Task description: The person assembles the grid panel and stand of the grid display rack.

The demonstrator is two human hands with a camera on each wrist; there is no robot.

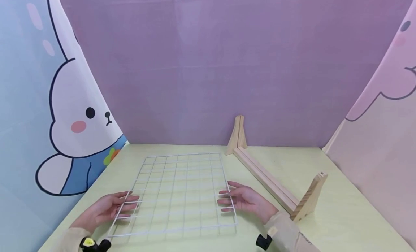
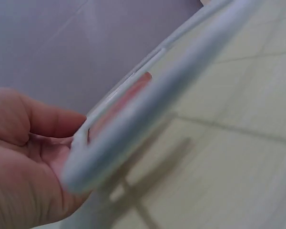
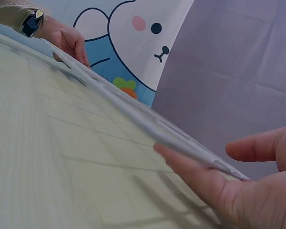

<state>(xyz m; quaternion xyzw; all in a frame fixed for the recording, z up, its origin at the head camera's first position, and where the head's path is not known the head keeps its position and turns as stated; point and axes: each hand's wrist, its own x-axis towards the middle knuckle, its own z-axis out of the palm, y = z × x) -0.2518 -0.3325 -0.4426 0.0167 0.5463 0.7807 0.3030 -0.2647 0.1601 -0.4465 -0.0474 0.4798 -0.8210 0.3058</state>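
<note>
A white wire grid panel (image 1: 175, 194) is held over the pale table, its shadow falling beneath it. On its left edge my left hand (image 1: 112, 208) pinches the wires, thumb above and fingers below. The left wrist view shows the thumb (image 2: 57, 123) right at the wire, with a finger seen through the mesh. Across from it, my right hand (image 1: 245, 201) supports the right edge on extended fingers passed underneath. Its thumb (image 3: 252, 149) is raised apart from the grid in the right wrist view.
Right of the grid stands a wooden frame: a long grooved bar (image 1: 266, 179) joins a far upright (image 1: 238, 134) and a near upright (image 1: 310, 198). A purple cloth (image 1: 208, 71) hangs behind the table (image 1: 351, 208); cartoon-printed cloths (image 1: 74, 118) flank it.
</note>
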